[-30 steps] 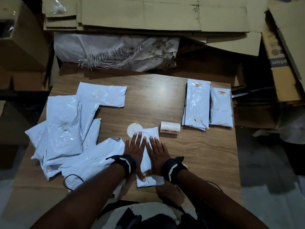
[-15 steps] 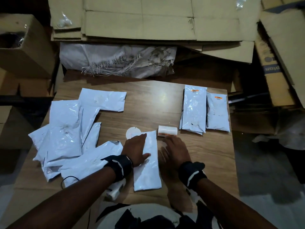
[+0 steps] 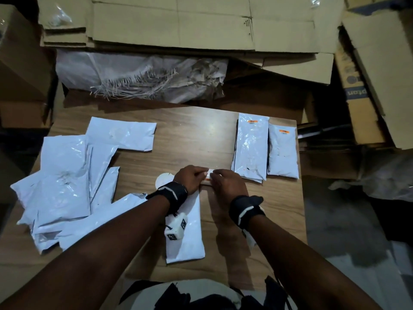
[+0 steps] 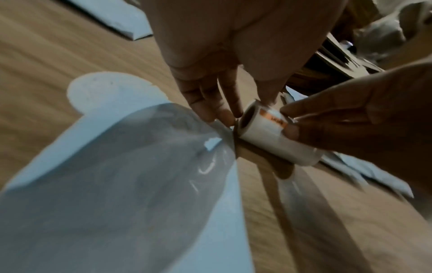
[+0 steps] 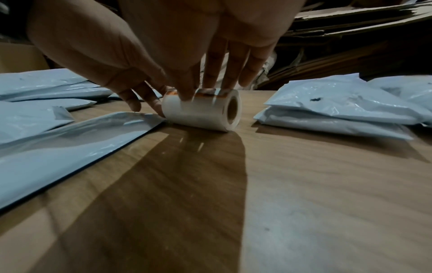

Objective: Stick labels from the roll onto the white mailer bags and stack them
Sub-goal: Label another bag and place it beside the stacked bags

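A white label roll (image 3: 209, 176) with orange-edged labels lies on its side on the wooden table (image 3: 192, 142), just past the top of a white mailer bag (image 3: 188, 233) that lies flat in front of me. My right hand (image 3: 218, 175) grips the roll (image 5: 201, 110) between thumb and fingers. My left hand (image 3: 204, 175) pinches the roll's left end (image 4: 247, 120), thumb on top and fingertips (image 4: 222, 114) at the core. The front bag (image 4: 117, 184) carries no label that I can see.
Two stacks of labelled bags (image 3: 251, 148) (image 3: 282, 153) lie at the table's right edge. A loose pile of plain bags (image 3: 64, 182) covers the left side. A round white disc (image 3: 162, 180) sits beside my left hand. Cardboard (image 3: 178, 23) and a woven sack (image 3: 138, 77) lie beyond the table.
Both hands left the front bag, where they were pressing it flat. The right hand went forward to the roll first, then the left joined it.
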Tool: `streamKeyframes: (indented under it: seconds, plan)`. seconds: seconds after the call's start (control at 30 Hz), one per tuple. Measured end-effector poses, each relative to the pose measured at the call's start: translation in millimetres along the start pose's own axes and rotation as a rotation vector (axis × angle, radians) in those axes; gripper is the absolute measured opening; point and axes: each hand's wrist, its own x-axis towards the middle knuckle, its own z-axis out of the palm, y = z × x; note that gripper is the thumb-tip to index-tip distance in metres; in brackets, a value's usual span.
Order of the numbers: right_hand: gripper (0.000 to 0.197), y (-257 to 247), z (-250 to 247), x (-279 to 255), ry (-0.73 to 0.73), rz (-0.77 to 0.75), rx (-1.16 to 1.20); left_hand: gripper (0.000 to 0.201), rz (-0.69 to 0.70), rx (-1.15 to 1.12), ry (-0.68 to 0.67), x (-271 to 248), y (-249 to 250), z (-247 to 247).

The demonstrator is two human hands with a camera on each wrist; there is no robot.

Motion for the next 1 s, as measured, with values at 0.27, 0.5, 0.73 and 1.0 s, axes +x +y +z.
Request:
streamKeyframes:
  seconds: [0.27,0.5,0.73,1.0]
  plan:
    - [0.020,8,-2,13,0.012,-0.031,0.042,0.054,0.236,0.241,-0.014,7,-1,-9]
    - [0.014,2,-4,22,-0.005,0.020,0.062,0.061,0.329,0.400,0.033,15,-1,-14]
    - [0.019,-3,-13,33,-0.142,0.170,0.107,0.077,0.314,0.581,-0.009,16,5,-15]
    - [0.014,-2,-13,35,-0.157,0.138,0.007,0.057,0.321,0.669,-0.046,26,-7,-11]
